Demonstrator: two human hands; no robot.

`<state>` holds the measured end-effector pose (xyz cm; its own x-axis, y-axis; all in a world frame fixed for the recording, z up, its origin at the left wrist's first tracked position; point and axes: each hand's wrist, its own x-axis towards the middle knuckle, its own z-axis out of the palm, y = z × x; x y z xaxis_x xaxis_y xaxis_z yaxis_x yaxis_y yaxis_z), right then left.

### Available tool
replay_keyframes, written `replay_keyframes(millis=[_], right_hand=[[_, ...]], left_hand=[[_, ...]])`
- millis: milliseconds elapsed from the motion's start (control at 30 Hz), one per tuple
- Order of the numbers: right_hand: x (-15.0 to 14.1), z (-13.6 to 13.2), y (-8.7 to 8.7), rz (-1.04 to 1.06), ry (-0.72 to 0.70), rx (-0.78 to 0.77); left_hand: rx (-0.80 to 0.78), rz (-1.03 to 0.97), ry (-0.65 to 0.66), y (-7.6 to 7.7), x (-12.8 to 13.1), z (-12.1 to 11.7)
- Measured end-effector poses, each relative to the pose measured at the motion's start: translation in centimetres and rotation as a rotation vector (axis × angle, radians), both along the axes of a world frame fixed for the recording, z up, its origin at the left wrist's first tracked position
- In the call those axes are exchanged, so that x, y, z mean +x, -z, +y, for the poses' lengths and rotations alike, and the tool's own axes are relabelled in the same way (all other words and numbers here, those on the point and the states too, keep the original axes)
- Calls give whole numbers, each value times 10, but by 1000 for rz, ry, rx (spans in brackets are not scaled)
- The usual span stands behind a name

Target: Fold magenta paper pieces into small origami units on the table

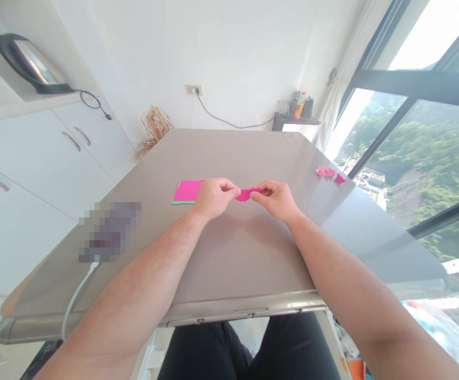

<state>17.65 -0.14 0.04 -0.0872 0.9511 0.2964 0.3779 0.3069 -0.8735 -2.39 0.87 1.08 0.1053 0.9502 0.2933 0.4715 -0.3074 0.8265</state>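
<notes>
Between both hands, over the middle of the table, is a small folded piece of bright pink paper. My left hand pinches its left end between thumb and fingers. The right end is gripped by my right hand, thumb in front and fingers behind. A stack of coloured paper sheets, pink on top with a green edge below, lies just left of my left hand, which partly covers it. Several small folded pink paper pieces sit near the table's right edge by the window.
The grey-brown table has a blurred-out dark device at its left with a white cable. Behind are a socket, dried plants and a small stand with bottles. A kettle stands on the left counter.
</notes>
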Motion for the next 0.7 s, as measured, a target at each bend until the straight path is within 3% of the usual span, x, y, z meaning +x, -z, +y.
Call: replay_keyframes(millis=[233,500,700], right_hand=[[5,5,1,54,59,-19],[10,12,8,144,-13,-44],[12,13,8,172,3,-37]], left_hand=[[-15,-26,-15,4,-3,5],[-33,-49,36,8,-9,10],[-25,-29,-1,13,-11,14]])
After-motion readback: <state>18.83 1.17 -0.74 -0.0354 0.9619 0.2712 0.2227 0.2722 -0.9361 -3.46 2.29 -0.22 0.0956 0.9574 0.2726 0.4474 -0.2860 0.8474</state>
